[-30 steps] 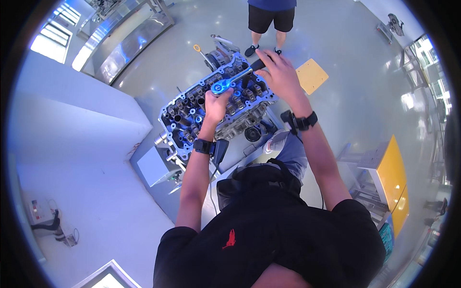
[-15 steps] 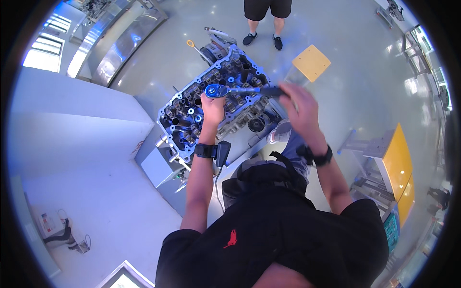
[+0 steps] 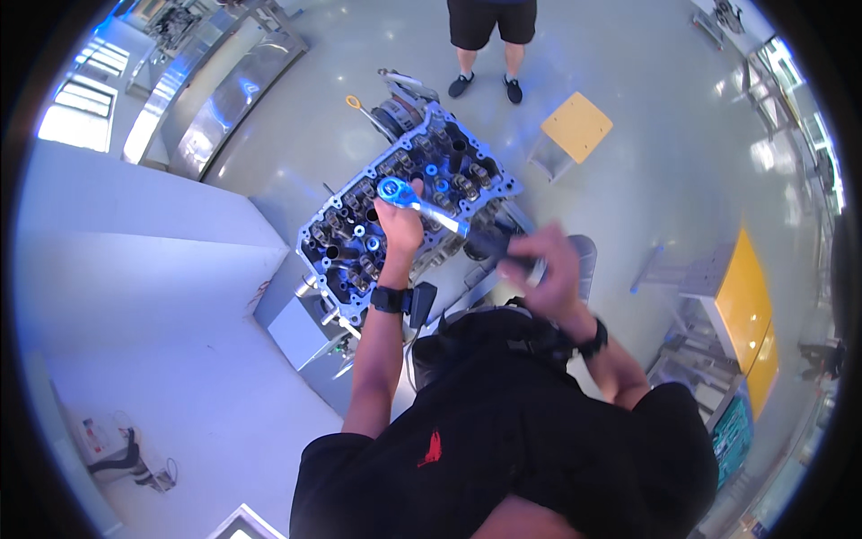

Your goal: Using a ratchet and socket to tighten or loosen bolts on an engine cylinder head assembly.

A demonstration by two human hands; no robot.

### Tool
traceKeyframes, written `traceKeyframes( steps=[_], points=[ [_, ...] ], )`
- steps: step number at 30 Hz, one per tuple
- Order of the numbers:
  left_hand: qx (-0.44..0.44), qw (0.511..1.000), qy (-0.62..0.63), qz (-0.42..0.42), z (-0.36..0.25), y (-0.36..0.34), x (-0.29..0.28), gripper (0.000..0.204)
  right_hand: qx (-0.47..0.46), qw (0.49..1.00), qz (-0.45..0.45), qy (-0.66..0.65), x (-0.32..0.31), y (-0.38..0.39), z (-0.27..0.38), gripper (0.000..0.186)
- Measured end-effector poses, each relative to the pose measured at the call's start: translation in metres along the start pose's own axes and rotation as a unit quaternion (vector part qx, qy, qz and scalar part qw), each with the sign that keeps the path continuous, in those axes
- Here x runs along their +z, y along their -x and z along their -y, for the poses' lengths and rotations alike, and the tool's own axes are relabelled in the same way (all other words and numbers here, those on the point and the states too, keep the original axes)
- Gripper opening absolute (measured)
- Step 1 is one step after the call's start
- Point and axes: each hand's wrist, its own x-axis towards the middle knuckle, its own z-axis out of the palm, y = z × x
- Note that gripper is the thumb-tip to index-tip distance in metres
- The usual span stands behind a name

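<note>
A long ratchet wrench [image 3: 440, 216] with a round, shiny head and a dark handle slants across the engine's cylinder head [image 3: 346, 211]. My left hand [image 3: 400, 228] is closed just beneath the ratchet's head, steadying it over the valve gear. What the fingertips clasp below the wrench is hidden. Blurred by motion, my right hand [image 3: 549, 274] is wrapped round the far end of the handle, lower and to the right. Valve springs, rocker parts and dark round bores show in the open cylinder head around my left hand.
A yellow-topped stool [image 3: 576, 128] stands beyond the engine on the right. Another person [image 3: 492, 25] stands on the far side, facing the engine. A white partition [image 3: 153, 278] borders the left, and a yellow-panelled bench [image 3: 743, 301] is at the right. A yellow-ringed dipstick [image 3: 354, 102] sticks up.
My right hand has swung the wrench handle toward me, so the wrench now slopes down to the right. My left hand stays at the ratchet's head. The view has shifted slightly.
</note>
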Motion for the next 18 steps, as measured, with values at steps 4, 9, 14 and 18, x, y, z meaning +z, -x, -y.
traceKeyframes(
  steps=[4,9,14,18],
  points=[
    [-0.021,0.999,-0.030,0.015,0.001,0.007,0.005,0.038,-0.103,0.992,0.050,-0.045,0.008,0.011,0.005,0.032],
    [-0.068,0.997,0.033,0.031,-0.013,0.009,-0.006,0.025,0.020,0.991,-0.102,-0.081,0.016,-0.041,-0.049,0.029],
    [-0.100,0.994,-0.018,0.046,-0.023,0.017,0.009,0.011,0.192,0.952,-0.129,-0.202,0.036,-0.099,-0.095,0.018],
    [-0.069,0.998,0.001,-0.014,-0.002,0.014,-0.004,0.009,0.098,0.986,-0.137,-0.017,0.057,-0.089,-0.065,0.016]
  ],
)
